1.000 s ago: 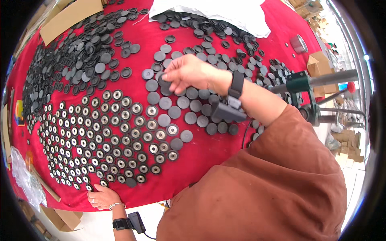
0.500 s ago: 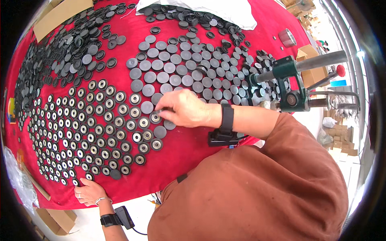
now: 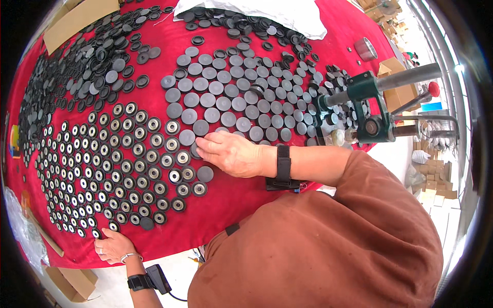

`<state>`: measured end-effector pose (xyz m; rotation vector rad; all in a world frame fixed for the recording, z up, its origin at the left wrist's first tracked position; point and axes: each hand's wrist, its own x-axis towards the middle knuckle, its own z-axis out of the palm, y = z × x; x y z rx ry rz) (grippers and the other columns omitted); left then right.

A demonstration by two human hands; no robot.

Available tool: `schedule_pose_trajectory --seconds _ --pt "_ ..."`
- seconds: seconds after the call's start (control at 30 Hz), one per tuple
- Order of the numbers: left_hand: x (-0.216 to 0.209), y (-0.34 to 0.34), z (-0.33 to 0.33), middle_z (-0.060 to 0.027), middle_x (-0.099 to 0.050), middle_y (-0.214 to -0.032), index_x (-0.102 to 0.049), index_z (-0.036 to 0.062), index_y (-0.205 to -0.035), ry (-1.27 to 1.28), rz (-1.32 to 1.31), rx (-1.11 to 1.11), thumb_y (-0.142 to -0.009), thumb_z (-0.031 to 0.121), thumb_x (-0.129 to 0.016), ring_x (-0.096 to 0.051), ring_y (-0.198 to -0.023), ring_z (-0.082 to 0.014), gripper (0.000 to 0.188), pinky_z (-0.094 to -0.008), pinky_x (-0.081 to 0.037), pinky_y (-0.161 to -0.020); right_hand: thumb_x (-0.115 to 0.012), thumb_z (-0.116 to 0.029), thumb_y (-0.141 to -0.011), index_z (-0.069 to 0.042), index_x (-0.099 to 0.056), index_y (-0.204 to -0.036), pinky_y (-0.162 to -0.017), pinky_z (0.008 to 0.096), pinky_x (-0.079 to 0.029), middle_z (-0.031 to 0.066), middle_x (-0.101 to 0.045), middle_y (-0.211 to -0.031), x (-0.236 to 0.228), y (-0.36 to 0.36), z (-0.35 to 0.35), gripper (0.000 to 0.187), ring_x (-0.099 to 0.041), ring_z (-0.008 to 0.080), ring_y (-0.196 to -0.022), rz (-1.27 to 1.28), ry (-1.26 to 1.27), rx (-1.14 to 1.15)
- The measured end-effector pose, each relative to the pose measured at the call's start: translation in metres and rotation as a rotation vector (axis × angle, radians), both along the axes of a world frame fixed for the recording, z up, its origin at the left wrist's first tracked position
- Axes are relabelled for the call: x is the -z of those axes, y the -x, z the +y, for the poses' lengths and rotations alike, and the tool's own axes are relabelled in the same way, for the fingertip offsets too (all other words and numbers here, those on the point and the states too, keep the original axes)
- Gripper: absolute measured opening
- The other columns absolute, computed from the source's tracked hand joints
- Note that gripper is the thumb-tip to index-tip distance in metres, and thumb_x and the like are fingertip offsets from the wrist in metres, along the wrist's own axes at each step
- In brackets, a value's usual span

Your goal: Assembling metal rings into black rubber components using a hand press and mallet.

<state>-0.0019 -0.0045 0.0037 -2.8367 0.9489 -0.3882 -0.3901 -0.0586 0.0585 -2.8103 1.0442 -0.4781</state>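
My right hand (image 3: 229, 154) is over the middle of the table, fingers together on a dark round cap (image 3: 195, 150). That cap covers the spot of a ring-centred disc in the right edge of a group of black discs with metal bearing-like centres (image 3: 153, 156). Just below lies a plain grey cap (image 3: 205, 174), and above it is another grey cap (image 3: 187, 137). My left hand (image 3: 114, 246) rests at the table's front edge with its fingers loosely extended, beside the nearest metal-centred disc (image 3: 96, 233). It holds nothing that I can see.
Many flat grey caps (image 3: 215, 87) spread across the middle. Loose black caps heap at the far left (image 3: 77, 66), below a cardboard flap (image 3: 79, 23). A green press (image 3: 372, 108) stands at the right. A metal cup (image 3: 365, 49) and a white bag (image 3: 257, 15) lie farther back.
The cap that was tilted in my right fingers now lies flat over the metal-centred disc beneath them. My right hand has shifted slightly down. My left hand has stayed put.
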Motion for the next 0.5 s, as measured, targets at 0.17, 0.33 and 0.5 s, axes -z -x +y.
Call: schedule_pose_trajectory --seconds 0.17,0.33,0.5 --pt "-0.001 0.0 -0.002 -0.0149 -0.048 -0.118 -0.048 0.0012 -0.115 -0.017 0.019 -0.017 -0.087 0.048 -0.039 -0.045 -0.105 -0.0359 0.055 -0.0504 -0.039 -0.081 -0.058 -0.013 -0.066 0.005 -0.058 -0.103 -0.074 0.0328 -0.043 0.0158 -0.052 -0.11 -0.001 -0.006 -0.001 0.041 -0.05 0.0243 -0.094 0.08 0.039 -0.045" --pt "-0.001 0.001 -0.003 -0.0141 -0.047 -0.119 -0.048 0.0015 -0.115 -0.004 -0.007 -0.021 -0.088 0.048 -0.038 -0.044 -0.106 -0.035 0.055 -0.0497 -0.039 -0.082 -0.056 -0.016 -0.066 0.008 -0.059 -0.101 -0.074 0.0327 -0.041 0.0206 -0.054 -0.108 -0.016 -0.014 -0.005 0.042 -0.05 0.0249 -0.089 0.273 0.065 -0.102" --pt "0.005 -0.006 0.003 -0.0151 -0.048 -0.116 -0.048 0.0026 -0.112 0.075 -0.031 0.041 -0.088 0.048 -0.041 -0.044 -0.109 -0.0367 0.052 -0.0525 -0.039 -0.082 -0.055 -0.018 -0.066 0.009 -0.06 -0.094 -0.074 0.0337 -0.04 0.0239 -0.052 -0.109 -0.02 -0.015 -0.005 0.039 -0.049 0.0254 -0.086 0.287 0.02 -0.147"
